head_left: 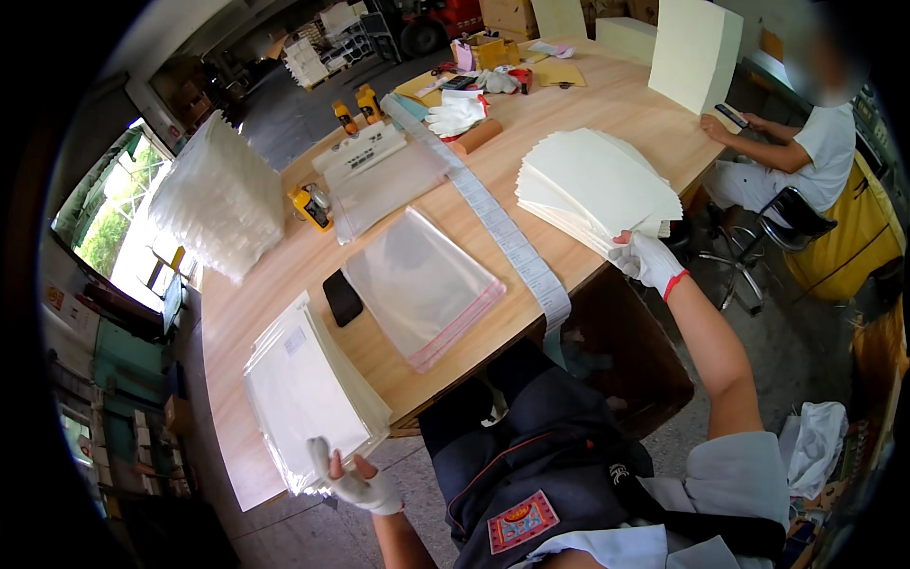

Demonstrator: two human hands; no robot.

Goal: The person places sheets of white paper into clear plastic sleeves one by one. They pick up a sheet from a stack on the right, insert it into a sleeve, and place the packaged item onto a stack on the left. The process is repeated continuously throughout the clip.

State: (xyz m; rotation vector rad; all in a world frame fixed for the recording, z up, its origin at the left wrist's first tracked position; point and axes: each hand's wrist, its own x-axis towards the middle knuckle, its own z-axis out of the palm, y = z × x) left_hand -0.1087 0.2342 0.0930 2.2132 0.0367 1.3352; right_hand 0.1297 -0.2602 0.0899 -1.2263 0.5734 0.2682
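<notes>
Cream fanned sheets (597, 180) at gloved right fingers (629, 258)

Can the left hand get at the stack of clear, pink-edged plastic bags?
Probably yes: nothing covers the clear plastic bags, and the white-gloved left hand is on their pink-edged near side.

A wooden table (616, 100) stands on a grey floor (284, 119). At left, daylight glares through an opening (118, 213), with greenery (99, 248) outside. A black swivel chair (796, 214) stands at right, a red vehicle (463, 15) far behind.
</notes>
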